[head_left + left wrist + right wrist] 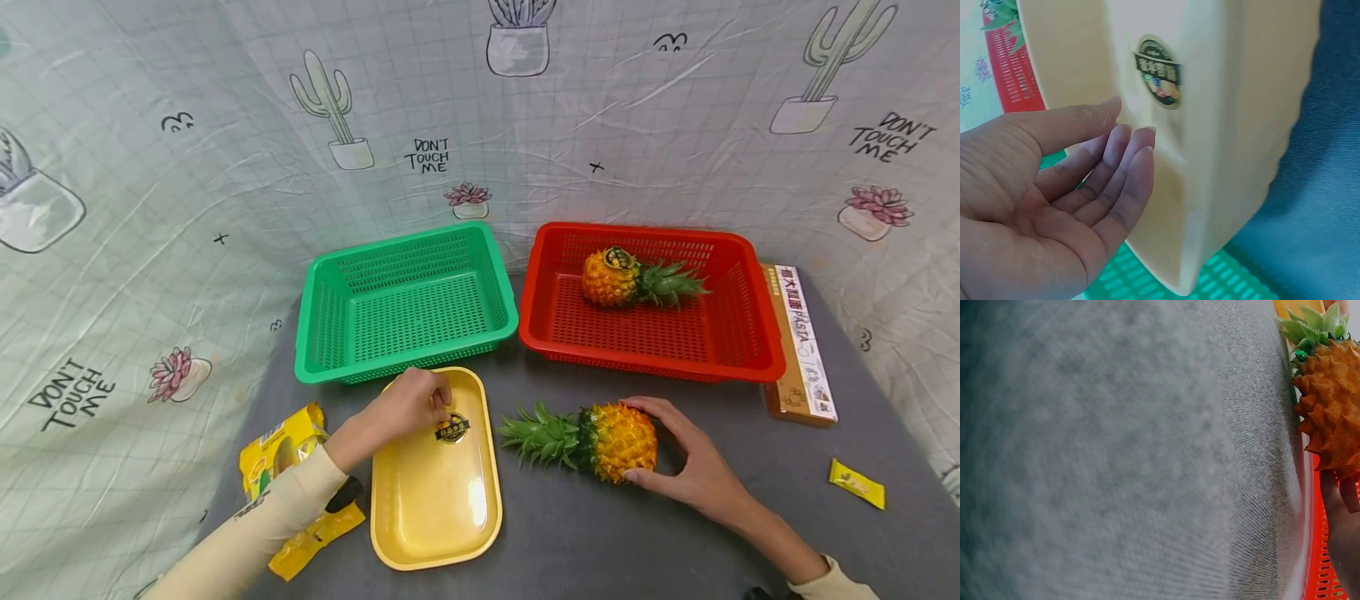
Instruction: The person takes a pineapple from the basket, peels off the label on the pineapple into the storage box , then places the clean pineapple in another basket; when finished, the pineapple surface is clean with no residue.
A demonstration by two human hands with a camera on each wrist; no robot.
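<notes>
One pineapple [621,442] lies gripped by the right hand [693,467], well right of the loosely curled left hand [408,406].

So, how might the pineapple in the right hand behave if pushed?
The pineapple would probably roll, its rounded body lying on its side. The bumpy rind should resist slipping. Its thin, splayed leaves may bend if they meet the tray.

The nearer pineapple [622,442] is orange with green leaves [551,437], the tray [431,508] yellow, the pale backdrop [255,200] gridded and cactus-printed.
</notes>
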